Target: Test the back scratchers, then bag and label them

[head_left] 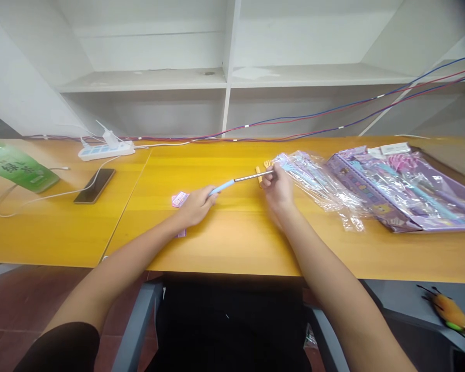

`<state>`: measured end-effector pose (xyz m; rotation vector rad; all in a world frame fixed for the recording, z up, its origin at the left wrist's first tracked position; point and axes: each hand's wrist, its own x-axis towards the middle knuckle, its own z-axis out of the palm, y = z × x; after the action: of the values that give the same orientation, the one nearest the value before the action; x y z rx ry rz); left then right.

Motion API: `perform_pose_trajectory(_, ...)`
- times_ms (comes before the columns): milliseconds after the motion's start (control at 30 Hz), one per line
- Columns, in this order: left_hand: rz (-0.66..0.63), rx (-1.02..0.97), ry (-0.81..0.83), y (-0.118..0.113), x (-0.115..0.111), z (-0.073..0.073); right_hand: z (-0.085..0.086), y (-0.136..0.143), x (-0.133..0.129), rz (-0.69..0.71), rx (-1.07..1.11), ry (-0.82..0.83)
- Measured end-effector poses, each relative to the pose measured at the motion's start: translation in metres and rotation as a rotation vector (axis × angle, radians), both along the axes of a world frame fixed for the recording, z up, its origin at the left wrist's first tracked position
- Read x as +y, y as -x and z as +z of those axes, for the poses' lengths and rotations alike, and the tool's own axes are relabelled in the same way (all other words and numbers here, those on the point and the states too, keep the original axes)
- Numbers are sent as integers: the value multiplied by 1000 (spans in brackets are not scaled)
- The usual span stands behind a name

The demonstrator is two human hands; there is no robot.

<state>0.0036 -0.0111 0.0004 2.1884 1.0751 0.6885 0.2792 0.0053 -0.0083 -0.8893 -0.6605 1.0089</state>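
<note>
Spanning left hand (197, 205) and right hand (279, 190): slim, shiny, blue-handled metal rod (241, 179)

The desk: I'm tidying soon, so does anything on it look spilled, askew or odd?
Nothing looks spilled, but two spots look untidy: a white cable trails loosely across the dark phone, and clear plastic packets lie in a loose fan beside the purple box rather than lined up.

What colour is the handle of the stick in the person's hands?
The handle is light blue; the head camera's view, the only one, shows it best.
</note>
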Motion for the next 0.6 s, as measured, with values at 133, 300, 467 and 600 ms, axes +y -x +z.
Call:
perform_pose_trajectory(133, 11, 8, -100, 0, 2, -1, 1, 1, -1, -16, -24, -3)
perform_pose_trajectory(300, 38, -68, -195, -1, 0, -1, 4, 3, -4, -18, -47, -14)
perform_pose_trajectory(467, 108, -145, -260, 0, -2, 4, 6, 5, -5, 25, -73, -5)
perform_pose_trajectory(600, 123, -159, -253, 1, -1, 4, 4, 5, -5, 45, -77, -19)
